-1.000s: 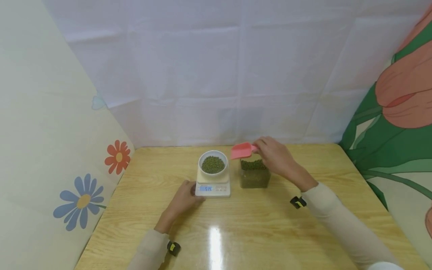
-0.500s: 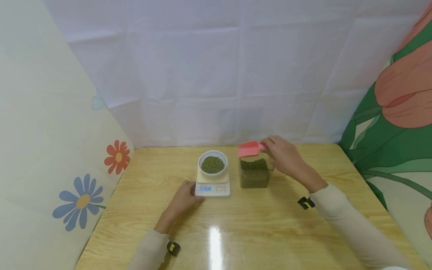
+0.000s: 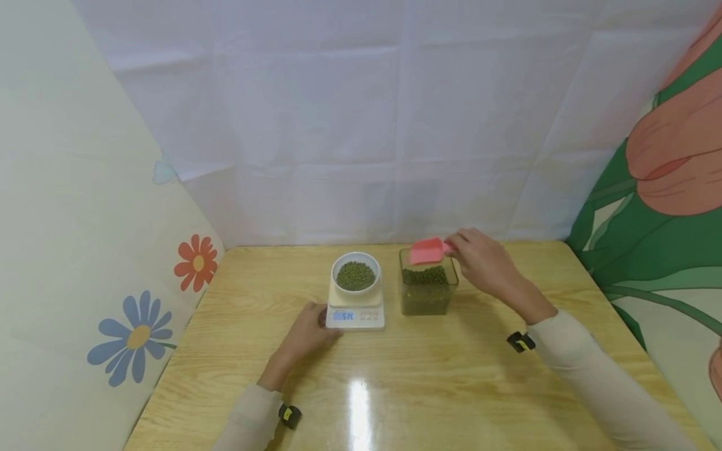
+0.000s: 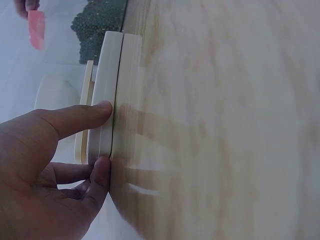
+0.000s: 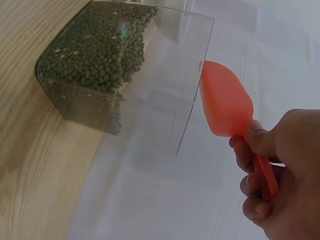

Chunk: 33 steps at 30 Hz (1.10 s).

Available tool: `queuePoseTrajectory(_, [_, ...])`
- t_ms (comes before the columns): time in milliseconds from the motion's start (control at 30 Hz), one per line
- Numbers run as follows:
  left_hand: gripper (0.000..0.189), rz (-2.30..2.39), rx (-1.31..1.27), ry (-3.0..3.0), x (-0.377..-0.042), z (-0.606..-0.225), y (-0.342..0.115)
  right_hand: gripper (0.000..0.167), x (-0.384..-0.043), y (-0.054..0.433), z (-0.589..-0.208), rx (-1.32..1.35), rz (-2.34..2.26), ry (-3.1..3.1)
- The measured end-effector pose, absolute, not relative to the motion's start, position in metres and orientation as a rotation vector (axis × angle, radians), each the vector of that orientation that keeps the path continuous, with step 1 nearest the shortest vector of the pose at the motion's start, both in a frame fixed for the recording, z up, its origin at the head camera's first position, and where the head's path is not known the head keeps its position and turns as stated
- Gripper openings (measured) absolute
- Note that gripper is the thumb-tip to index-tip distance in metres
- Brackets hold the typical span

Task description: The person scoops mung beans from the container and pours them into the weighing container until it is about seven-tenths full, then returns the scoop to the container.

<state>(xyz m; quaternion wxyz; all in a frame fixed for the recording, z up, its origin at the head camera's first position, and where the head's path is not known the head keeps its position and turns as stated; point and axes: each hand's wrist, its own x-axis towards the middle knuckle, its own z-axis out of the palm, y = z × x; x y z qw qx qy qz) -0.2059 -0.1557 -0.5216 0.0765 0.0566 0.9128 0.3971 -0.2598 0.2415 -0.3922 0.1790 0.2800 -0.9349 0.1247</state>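
My right hand [image 3: 484, 260] grips the handle of a pink scoop [image 3: 427, 251], fingers curled round it in the right wrist view. The scoop's blade is over the mouth of a clear container [image 5: 165, 95] part filled with mung beans [image 5: 87, 55]. At the left front corner of a white digital kitchen scale [image 3: 372, 324], my left hand [image 3: 307, 330] holds the edge. In the left wrist view the thumb [image 4: 82, 119] lies along the scale's front and the fingertips touch its side. A white bowl [image 3: 335, 270] with mung beans [image 3: 355, 276] stands on the scale.
Scale and container stand side by side on a wooden table [image 3: 395, 369], a small gap between them. A white cloth [image 3: 316, 125] hangs behind the table's back edge. Flower-painted panels [image 3: 68, 238] flank the table on both sides.
My right hand has moved right with the scoop, from between the bowl and container to over the container. My left hand, the scale and the bowl stay in place.
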Motion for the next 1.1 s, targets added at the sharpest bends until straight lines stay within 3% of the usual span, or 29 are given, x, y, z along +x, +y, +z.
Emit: queuePoseTrajectory(1100, [0.061, 1.209, 0.159, 2.723, -0.2049, -0.5209, -0.1554, 0.019, -0.2606, 0.2417, -0.3987, 0.815, 0.127, -2.734])
